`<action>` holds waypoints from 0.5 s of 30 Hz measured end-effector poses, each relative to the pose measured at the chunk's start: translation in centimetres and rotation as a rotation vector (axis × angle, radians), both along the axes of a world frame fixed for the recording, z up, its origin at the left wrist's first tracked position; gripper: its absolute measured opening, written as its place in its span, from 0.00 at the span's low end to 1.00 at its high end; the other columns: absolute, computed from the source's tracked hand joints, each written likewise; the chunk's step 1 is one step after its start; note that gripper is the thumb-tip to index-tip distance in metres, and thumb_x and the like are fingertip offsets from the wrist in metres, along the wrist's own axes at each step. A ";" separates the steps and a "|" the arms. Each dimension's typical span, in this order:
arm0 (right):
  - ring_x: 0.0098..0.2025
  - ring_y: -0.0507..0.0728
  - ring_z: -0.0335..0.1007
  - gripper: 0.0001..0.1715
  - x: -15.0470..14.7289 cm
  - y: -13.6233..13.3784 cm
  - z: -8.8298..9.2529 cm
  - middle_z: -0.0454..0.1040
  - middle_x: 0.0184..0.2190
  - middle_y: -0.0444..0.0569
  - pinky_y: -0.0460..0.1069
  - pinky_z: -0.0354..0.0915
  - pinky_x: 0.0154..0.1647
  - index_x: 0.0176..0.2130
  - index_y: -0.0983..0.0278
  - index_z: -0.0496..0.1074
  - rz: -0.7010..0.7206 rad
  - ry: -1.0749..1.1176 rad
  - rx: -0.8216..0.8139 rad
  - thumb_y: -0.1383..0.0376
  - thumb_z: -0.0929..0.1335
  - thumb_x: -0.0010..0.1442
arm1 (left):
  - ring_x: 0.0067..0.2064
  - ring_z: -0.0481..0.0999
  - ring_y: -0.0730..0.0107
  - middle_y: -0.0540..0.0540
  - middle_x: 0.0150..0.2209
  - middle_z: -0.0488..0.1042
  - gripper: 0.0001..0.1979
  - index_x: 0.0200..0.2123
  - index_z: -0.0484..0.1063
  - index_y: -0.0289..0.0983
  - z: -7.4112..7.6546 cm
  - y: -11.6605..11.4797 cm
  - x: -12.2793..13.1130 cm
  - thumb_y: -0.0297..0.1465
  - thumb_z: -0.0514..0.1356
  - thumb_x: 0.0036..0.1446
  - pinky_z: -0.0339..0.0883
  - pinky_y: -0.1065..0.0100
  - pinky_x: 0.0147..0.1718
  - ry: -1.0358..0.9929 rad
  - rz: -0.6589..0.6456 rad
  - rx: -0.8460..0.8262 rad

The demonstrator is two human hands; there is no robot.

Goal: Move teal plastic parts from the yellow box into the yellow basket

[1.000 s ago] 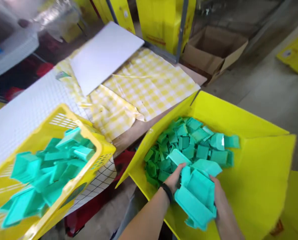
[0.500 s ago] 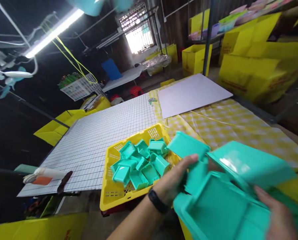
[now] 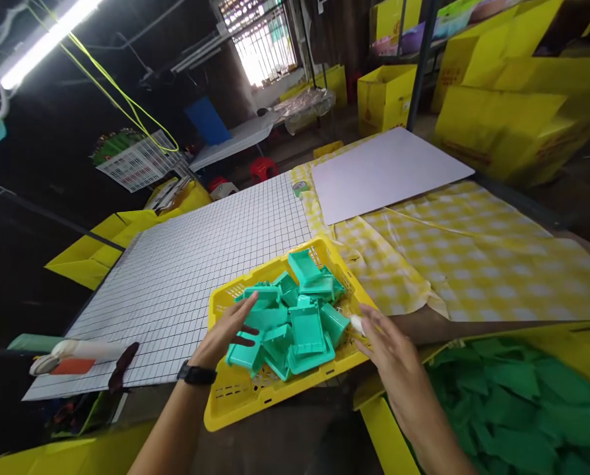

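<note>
Fingers (image 3: 243, 310) of the left hand (image 3: 226, 333) are spread loose, tips resting on the heap of small teal moulded-plastic trays (image 3: 292, 323); nothing gripped, hand slack on top of the pile's left side. Black wristband on that wrist. Right hand (image 3: 391, 346) also released, fingers extended & flat, palm down, hovering just beside the right rim of the yellow perforated plastic basket (image 3: 235, 396); its fingertips are near a small white bit at the basket edge, can't tell if touching.

The teal trays lie jumbled inside the basket, some upright, some tipped on edge, filling approx. the upper half. Basket sits at the near edge of the table, partly on the white sheet w/ black grid lines (image 3: 200, 251), partly beside the yellow-and-white checked cloth (image 3: 473, 264).

A plain white rectangular board (image 3: 389, 175) lies on the cloth, farther back. At the bottom right, an open yellow cardboard box (image 3: 384, 429) holds more green-teal plastic pieces, dim in shadow. Left edge of the grid sheet: a white-and-orange tool & a dark handle, too small to ID. Background: stacked yellow cartons (image 3: 513, 112) on the right, a barred window (image 3: 260, 39) at the back, a fluorescent tube (image 3: 47, 39) overhead.
</note>
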State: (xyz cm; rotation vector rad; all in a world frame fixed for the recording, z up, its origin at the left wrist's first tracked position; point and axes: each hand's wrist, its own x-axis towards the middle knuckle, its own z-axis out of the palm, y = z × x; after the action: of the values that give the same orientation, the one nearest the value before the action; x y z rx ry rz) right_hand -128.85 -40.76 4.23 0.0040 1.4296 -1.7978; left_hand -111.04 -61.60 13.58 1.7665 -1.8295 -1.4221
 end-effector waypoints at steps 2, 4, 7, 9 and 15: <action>0.61 0.69 0.75 0.29 0.0 4.0 -2.1 0.81 0.56 0.53 0.57 0.76 0.58 0.45 0.56 0.83 -0.055 0.053 0.033 0.45 0.78 0.46 | 0.30 0.83 0.59 0.36 0.53 0.81 0.41 0.48 0.77 0.37 0.8 0.7 0.7 0.62 0.71 0.41 0.80 0.60 0.28 -0.090 0.009 -0.114; 0.56 0.69 0.78 0.30 -0.1 8.3 -4.5 0.83 0.51 0.56 0.56 0.78 0.55 0.41 0.58 0.83 -0.158 0.025 0.096 0.45 0.79 0.43 | 0.26 0.81 0.60 0.43 0.33 0.82 0.37 0.41 0.77 0.36 1.3 2.0 0.3 0.60 0.72 0.39 0.77 0.62 0.27 -0.135 0.005 -0.275; 0.52 0.65 0.80 0.23 -0.4 15.1 -9.0 0.83 0.46 0.52 0.53 0.78 0.50 0.40 0.59 0.81 -0.363 -0.080 0.223 0.52 0.79 0.46 | 0.26 0.77 0.63 0.52 0.20 0.72 0.27 0.36 0.76 0.38 0.9 5.4 -2.4 0.55 0.69 0.45 0.73 0.67 0.26 -0.043 -0.084 -0.516; 0.49 0.61 0.80 0.15 -0.5 19.9 -12.5 0.83 0.43 0.48 0.50 0.77 0.45 0.38 0.59 0.80 -0.499 -0.176 0.351 0.57 0.78 0.50 | 0.26 0.75 0.66 0.52 0.20 0.72 0.21 0.36 0.76 0.39 -0.6 8.9 -5.4 0.50 0.67 0.51 0.70 0.69 0.26 0.053 -0.245 -0.563; 0.43 0.55 0.77 0.12 0.7 30.1 -24.2 0.78 0.48 0.50 0.53 0.76 0.43 0.49 0.64 0.75 -0.735 -0.549 0.654 0.60 0.71 0.69 | 0.30 0.78 0.68 0.49 0.30 0.78 0.14 0.43 0.78 0.38 -13.2 21.5 -15.3 0.41 0.62 0.62 0.71 0.69 0.31 -0.072 -0.854 -0.016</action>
State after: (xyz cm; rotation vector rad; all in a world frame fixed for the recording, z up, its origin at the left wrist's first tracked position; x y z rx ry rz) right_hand -128.14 -10.62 -20.00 1.3979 1.6218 -1.5559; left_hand -126.32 -40.07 0.37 1.0368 -2.7981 -1.5686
